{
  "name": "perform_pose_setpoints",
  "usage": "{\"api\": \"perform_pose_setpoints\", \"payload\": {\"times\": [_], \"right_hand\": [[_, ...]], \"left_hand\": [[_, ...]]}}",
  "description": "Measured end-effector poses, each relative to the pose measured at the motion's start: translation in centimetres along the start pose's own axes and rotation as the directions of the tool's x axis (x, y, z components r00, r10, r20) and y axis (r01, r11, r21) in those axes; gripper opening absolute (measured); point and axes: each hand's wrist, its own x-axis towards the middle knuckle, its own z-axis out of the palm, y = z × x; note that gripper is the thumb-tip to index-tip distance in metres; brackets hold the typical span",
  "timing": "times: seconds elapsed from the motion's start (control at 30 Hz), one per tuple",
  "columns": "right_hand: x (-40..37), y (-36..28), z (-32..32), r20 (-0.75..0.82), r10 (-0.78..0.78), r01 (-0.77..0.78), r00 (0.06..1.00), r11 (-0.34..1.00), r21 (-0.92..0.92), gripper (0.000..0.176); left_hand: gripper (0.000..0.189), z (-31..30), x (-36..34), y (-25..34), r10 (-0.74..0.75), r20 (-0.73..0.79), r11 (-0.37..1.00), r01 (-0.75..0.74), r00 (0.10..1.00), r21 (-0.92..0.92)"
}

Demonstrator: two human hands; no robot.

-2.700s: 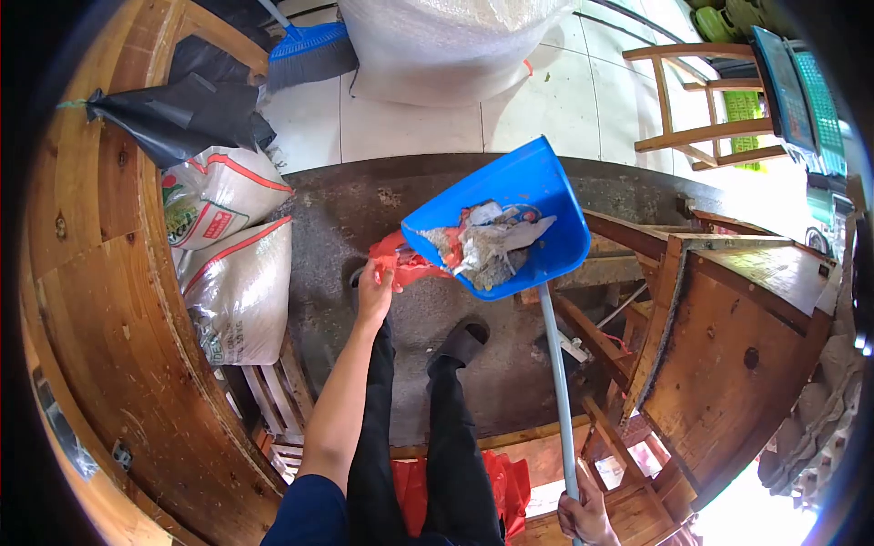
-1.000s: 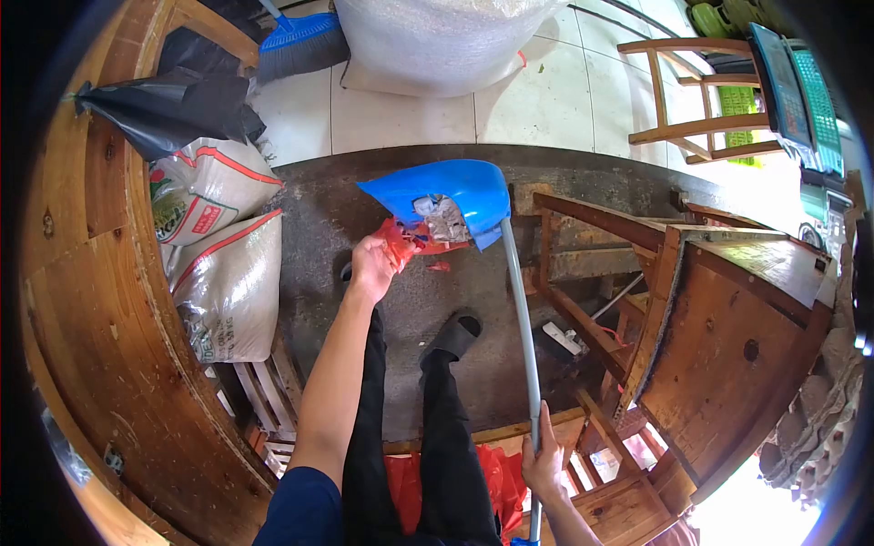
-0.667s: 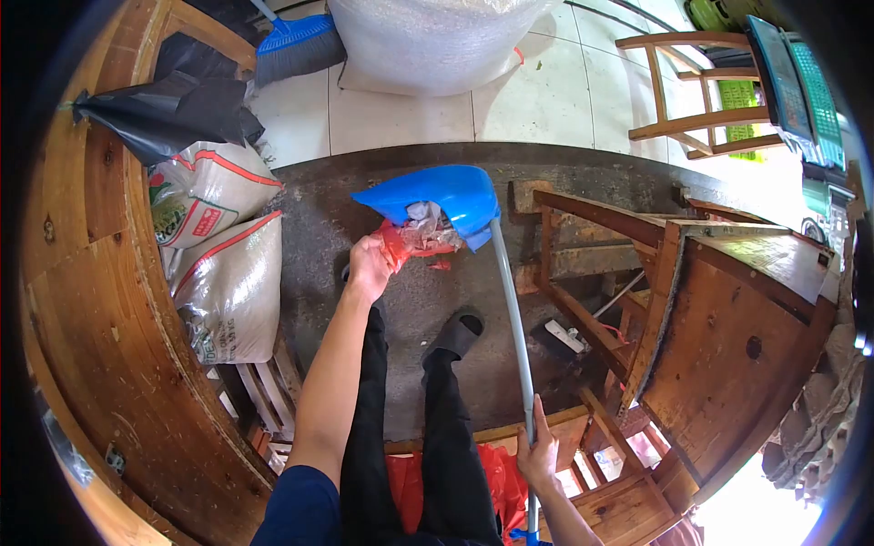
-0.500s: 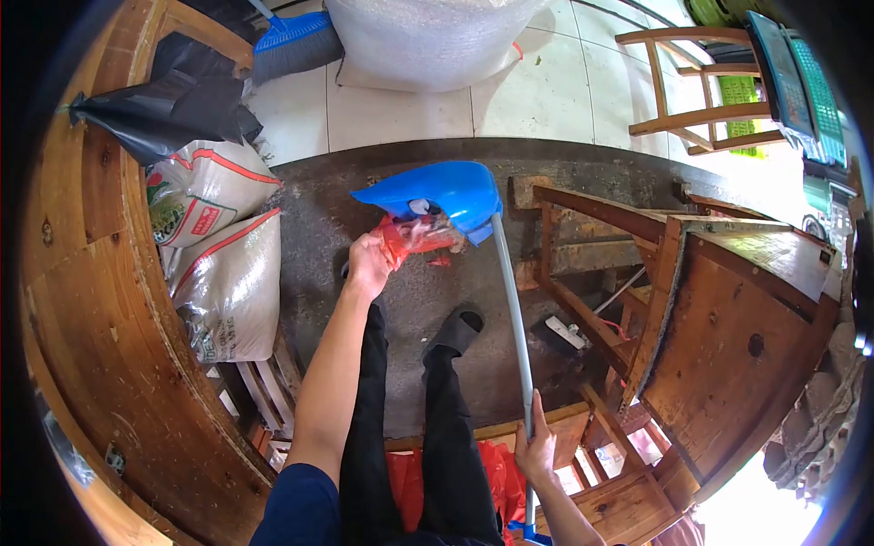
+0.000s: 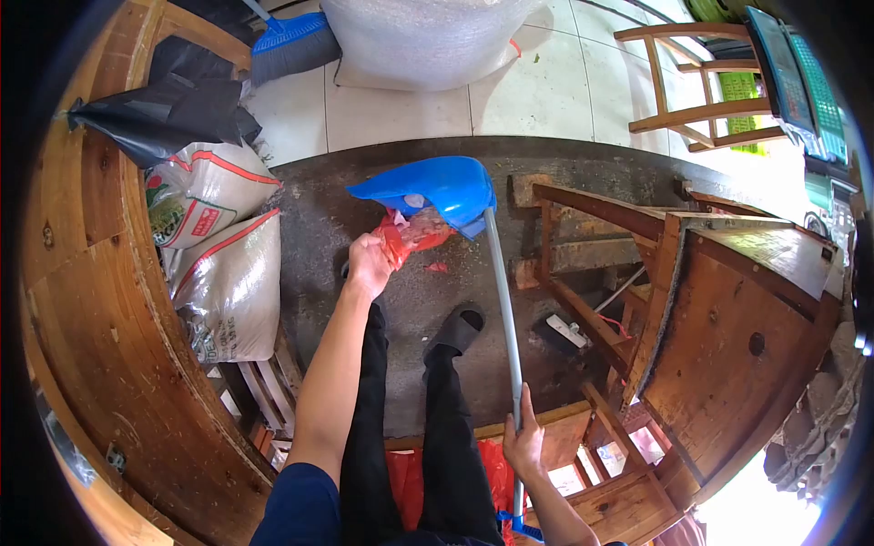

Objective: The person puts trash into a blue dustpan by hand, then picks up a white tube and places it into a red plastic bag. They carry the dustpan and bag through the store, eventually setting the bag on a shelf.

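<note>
My left hand [image 5: 370, 262] is closed on the edge of a red plastic bag [image 5: 395, 244]. The bag's mouth lies against the open side of a blue dustpan [image 5: 437, 182], and crumpled scraps show between the two. The dustpan is tilted over the bag, above the dark floor. Its long grey handle [image 5: 506, 309] runs down toward my body, and my right hand [image 5: 525, 439] is wrapped round it low down. A small red scrap [image 5: 436, 267] lies on the floor below the bag.
Filled sacks [image 5: 238, 287] lean by the wooden furniture at left. A blue broom [image 5: 289, 45] and a large white sack [image 5: 428, 41] stand at the top. Wooden furniture [image 5: 737, 355] fills the right side. A brush head [image 5: 566, 331] lies near it.
The dustpan has shifted slightly left and up, and its handle has swung a little left. My right hand has moved slightly left with it. My left hand is nearly unmoved.
</note>
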Motion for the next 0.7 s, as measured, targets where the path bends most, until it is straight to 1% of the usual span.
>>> {"api": "perform_pose_setpoints", "payload": {"times": [0.07,0.17,0.27,0.33,0.37,0.4,0.43,0.47,0.53,0.6,0.67,0.7], "right_hand": [[0.3,0.0,0.0,-0.028,-0.054,0.054,0.998,0.999,-0.005,0.062],[0.6,-0.3,-0.1,-0.024,-0.024,0.024,0.999,1.000,-0.010,0.062],[1.0,-0.1,0.2,-0.056,-0.078,0.078,0.995,0.997,-0.003,0.062],[1.8,-0.3,0.3,-0.064,-0.084,0.085,0.994,0.996,0.008,0.062],[1.3,-0.2,0.3,-0.063,-0.068,0.070,0.996,0.997,0.018,0.061],[1.4,0.1,0.5,-0.066,-0.071,0.072,0.995,0.997,0.019,0.061],[1.9,0.6,0.7,-0.115,-0.168,0.168,0.979,0.986,-0.008,0.062],[1.7,1.0,0.9,-0.156,-0.251,0.248,0.955,0.968,-0.039,0.062],[1.6,0.9,0.5,-0.132,-0.212,0.208,0.968,0.977,-0.040,0.062],[1.3,0.9,0.4,-0.100,-0.169,0.166,0.980,0.985,-0.042,0.063],[1.7,0.9,0.4,-0.116,-0.224,0.217,0.968,0.973,-0.073,0.063],[1.6,0.9,0.5,-0.114,-0.226,0.218,0.968,0.973,-0.074,0.063]], "left_hand": [[0.047,0.7,0.2,0.3,0.034,-0.015,0.999,-0.034,0.999,-0.019],[0.045,0.0,0.4,-0.1,0.029,0.011,0.998,-0.029,1.000,-0.062],[0.040,-0.7,0.0,-0.3,0.010,0.012,0.998,-0.009,1.000,-0.065],[0.036,0.6,-0.5,0.2,0.082,-0.077,0.993,-0.088,0.994,-0.077],[0.036,0.7,-1.2,0.2,0.075,-0.083,0.994,-0.081,0.994,-0.075],[0.035,0.5,-1.2,0.3,0.093,-0.063,0.995,-0.095,0.994,-0.033],[0.035,0.5,-1.0,0.8,0.117,-0.042,0.993,-0.117,0.992,0.010],[0.035,0.1,-1.2,0.9,0.115,-0.045,0.993,-0.115,0.992,0.013],[0.034,-1.2,-0.7,0.7,0.109,-0.172,0.994,-0.110,0.979,0.007],[0.037,-2.3,-0.6,0.6,0.119,-0.177,0.993,-0.120,0.977,0.003],[0.040,-2.6,-0.3,0.8,0.136,-0.172,0.990,-0.139,0.976,-0.005],[0.039,-3.0,-0.6,0.7,0.145,-0.153,0.989,-0.143,0.977,0.029]]}}
